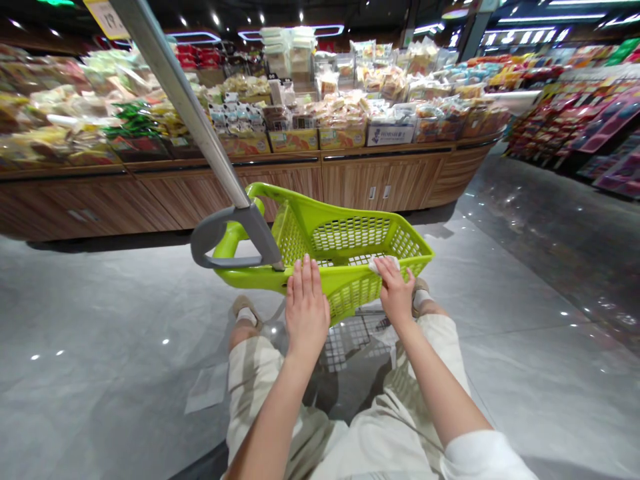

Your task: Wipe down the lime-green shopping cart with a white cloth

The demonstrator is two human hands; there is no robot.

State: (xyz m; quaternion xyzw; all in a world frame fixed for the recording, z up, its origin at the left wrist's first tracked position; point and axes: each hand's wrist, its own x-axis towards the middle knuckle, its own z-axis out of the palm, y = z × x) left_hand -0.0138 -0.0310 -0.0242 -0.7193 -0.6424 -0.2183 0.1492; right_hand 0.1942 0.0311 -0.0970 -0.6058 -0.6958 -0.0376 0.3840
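Observation:
A lime-green rolling shopping basket (350, 217) with perforated walls stands between my legs, and its inside shows no goods. My left hand (306, 303) lies against the near side close to the handle end, its fingers straight and together at the rim. At the right part of the same rim, my right hand (396, 287) presses a crumpled white wipe (384, 263) onto the edge with bent fingers. Whether the wipe is paper or cloth I cannot tell. A grey bracket (237, 237) joins the basket to a long metal pole (193, 110) slanting up to the left.
Beyond the basket runs a wood-fronted display counter (350, 177) piled with packaged food. Packed shelves (575, 113) stand at the right. Grey shiny floor (125, 340) surrounds me. A price sign (106, 17) hangs at the upper left.

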